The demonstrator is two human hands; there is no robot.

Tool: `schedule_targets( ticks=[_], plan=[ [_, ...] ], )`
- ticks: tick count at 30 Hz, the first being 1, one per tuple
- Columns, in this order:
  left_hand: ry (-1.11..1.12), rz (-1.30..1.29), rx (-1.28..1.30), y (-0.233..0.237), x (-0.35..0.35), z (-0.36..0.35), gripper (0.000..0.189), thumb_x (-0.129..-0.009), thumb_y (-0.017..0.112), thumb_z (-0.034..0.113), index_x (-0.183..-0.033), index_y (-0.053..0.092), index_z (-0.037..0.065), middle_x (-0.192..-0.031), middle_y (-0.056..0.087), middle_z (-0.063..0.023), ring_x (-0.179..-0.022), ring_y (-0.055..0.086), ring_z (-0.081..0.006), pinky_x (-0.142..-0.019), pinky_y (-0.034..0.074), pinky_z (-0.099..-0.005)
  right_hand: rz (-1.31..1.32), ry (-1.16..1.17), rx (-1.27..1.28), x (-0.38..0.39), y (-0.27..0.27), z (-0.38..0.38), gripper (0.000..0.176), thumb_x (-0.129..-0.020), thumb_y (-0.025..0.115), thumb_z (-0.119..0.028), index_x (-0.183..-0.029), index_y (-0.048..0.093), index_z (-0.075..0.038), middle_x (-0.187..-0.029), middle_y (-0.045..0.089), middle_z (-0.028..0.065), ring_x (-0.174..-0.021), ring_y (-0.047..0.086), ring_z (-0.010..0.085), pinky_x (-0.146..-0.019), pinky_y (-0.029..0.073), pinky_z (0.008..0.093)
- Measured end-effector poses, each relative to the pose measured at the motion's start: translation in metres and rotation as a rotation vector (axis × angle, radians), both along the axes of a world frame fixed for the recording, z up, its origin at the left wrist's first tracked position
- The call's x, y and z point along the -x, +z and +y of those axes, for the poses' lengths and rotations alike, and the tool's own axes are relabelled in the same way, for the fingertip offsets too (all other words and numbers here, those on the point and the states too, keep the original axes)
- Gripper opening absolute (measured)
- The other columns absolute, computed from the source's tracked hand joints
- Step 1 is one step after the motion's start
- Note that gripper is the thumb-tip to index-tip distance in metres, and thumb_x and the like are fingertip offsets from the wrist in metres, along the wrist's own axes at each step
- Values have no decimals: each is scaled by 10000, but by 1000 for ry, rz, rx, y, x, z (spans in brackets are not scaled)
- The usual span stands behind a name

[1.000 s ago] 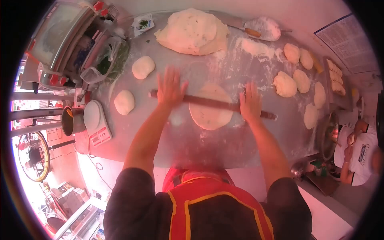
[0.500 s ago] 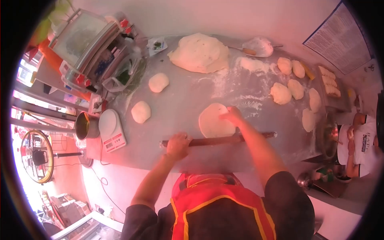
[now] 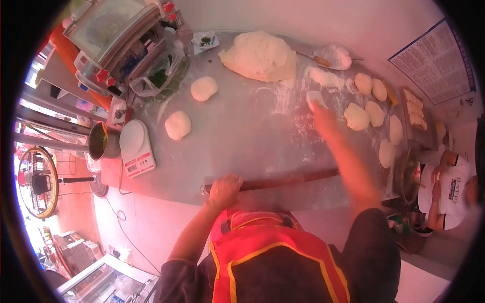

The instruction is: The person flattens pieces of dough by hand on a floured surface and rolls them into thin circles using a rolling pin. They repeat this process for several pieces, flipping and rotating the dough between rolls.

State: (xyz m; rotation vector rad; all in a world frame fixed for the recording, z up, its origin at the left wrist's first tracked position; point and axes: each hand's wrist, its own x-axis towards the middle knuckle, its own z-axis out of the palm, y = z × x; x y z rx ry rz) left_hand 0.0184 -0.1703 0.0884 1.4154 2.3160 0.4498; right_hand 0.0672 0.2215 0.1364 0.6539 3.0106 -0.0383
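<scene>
Clearly, from the head camera, the left hand (image 3: 226, 190) is closed around the left part of a long, dark brown wooden rolling pin (image 3: 288, 180), which lies across the grey, flour-dusted counter (image 3: 237, 136), close to the near edge. The right forearm passes over the right part of this pin. The right hand (image 3: 321, 115) is farther forward, and its fingers grasp the near edge of a small pale piece, soft-looking like dough (image 3: 318, 97). It is blurred, so I cannot tell its exact shape. It is just beside a white patch of loose flour (image 3: 323, 78).

At the far side of the counter sits a big, cream-coloured mound of dough (image 3: 259, 56), and to its right is a floury scoop (image 3: 334, 56). On the left are two round, pale dough balls (image 3: 204, 89), well apart from both hands, and near them a white kitchen scale (image 3: 137, 151) beside a metal pot (image 3: 104, 144). On the right, several pale, flattened dough lumps (image 3: 356, 116) lie near a tray of white rolls (image 3: 415, 110). Beyond the tray, another person in a white shirt (image 3: 457, 189) is visible.
</scene>
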Motion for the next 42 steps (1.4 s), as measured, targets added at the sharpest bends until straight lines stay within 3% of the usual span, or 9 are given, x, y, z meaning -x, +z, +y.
schedule_targets(
  ticks=[5, 8, 12, 15, 18, 22, 26, 36, 42],
  plan=[
    [-1, -42, 15, -10, -2, -5, 242, -746, 644, 126, -980, 601, 83, -919, 604, -89, -940, 614, -299, -717, 528, -438, 314, 255, 123, -8, -128, -87, 293, -908, 583, -238, -1125, 533, -47, -791, 672, 116, -718, 670, 345, -613, 529, 479],
    [16, -68, 41, -14, -3, -8, 255, -743, 652, 132, -991, 603, 90, -917, 601, -94, -934, 614, -306, -716, 526, -440, -189, 69, 428, 1, -49, -143, 414, -897, 617, -259, -1251, 542, -58, -1101, 649, 177, -1004, 635, 361, -855, 500, 501],
    [16, -12, 38, -20, 3, -7, 264, -751, 630, 113, -1014, 617, 104, -934, 605, -98, -915, 620, -303, -702, 525, -434, 259, 421, 328, -14, -93, -110, 532, -920, 602, -315, -1374, 490, -61, -1523, 339, 178, -1384, 345, 375, -1113, 285, 544],
    [-20, 99, 37, -28, 24, 1, 292, -756, 611, 96, -1047, 630, 108, -962, 615, -90, -948, 616, -290, -782, 511, -430, 103, 562, 56, -44, -106, -98, 547, -928, 597, -298, -1397, 465, -49, -1489, 386, 184, -1358, 375, 384, -1111, 297, 530],
    [38, 192, -80, -17, 50, 19, 328, -744, 609, 92, -1070, 636, 92, -1016, 628, -86, -1035, 596, -285, -932, 455, -437, 230, -89, 537, -88, -77, -105, 514, -924, 583, -241, -1387, 474, -47, -1485, 387, 186, -1348, 378, 380, -1115, 279, 556],
    [193, 205, -191, -37, 50, 32, 488, -864, 633, 256, -1281, 533, 24, -1334, 530, -135, -1344, 413, -314, -1126, 273, -520, 173, -130, 157, -194, -90, -106, 488, -960, 516, -207, -1411, 426, -42, -1468, 418, 173, -1348, 392, 357, -1121, 250, 586],
    [253, 234, -83, -59, 66, 64, 739, -895, 605, 413, -1457, 363, -2, -1521, 362, -157, -1449, 256, -347, -1160, 181, -565, 229, -316, 23, -188, -122, -102, 520, -991, 447, -254, -1454, 365, -32, -1500, 380, 165, -1376, 361, 344, -1135, 211, 593],
    [171, 604, -200, -47, 207, 256, 661, -977, 474, 416, -1488, 327, 24, -1567, 289, -145, -1475, 202, -313, -1184, 143, -523, 258, -415, -169, -39, -107, 63, 541, -1011, 424, -289, -1492, 327, -63, -1551, 321, 140, -1454, 256, 309, -1163, 151, 580],
    [207, 310, -56, -51, 120, 121, 641, -927, 564, 334, -1449, 371, 15, -1513, 373, -165, -1443, 276, -323, -1189, 173, -492, 277, -249, 107, -133, -120, -48, 598, -963, 516, -242, -1482, 323, -16, -1542, 326, 175, -1438, 275, 358, -1155, 185, 574]
  ],
)
